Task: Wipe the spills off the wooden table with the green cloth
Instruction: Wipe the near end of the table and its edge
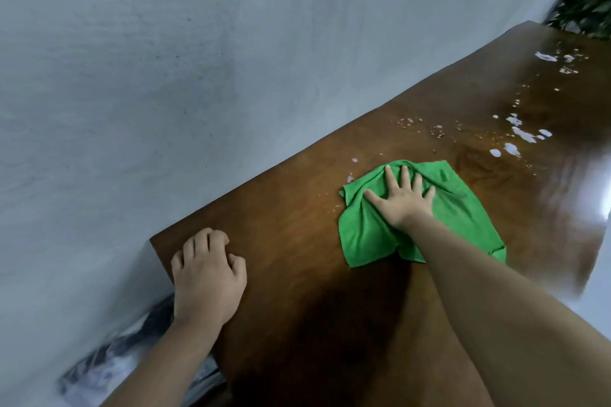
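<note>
A green cloth (pixel 367 235) lies crumpled on the dark wooden table (pixel 297 274). My right hand (pixel 401 196) presses flat on the cloth with fingers spread. My left hand (pixel 208 271) rests on the table's near left corner, fingers curled, holding nothing. White spills (pixel 520 137) dot the table beyond the cloth, with more white spots (pixel 555 59) at the far end. Two small drops (pixel 351 175) sit just left of the cloth's far edge.
A grey wall (pixel 165 76) runs along the table's left side. Dark leafy foliage (pixel 585 6) stands past the far end. Crumpled plastic (pixel 115 363) lies below the table's near left corner. The right table edge drops to a bright floor (pixel 605 208).
</note>
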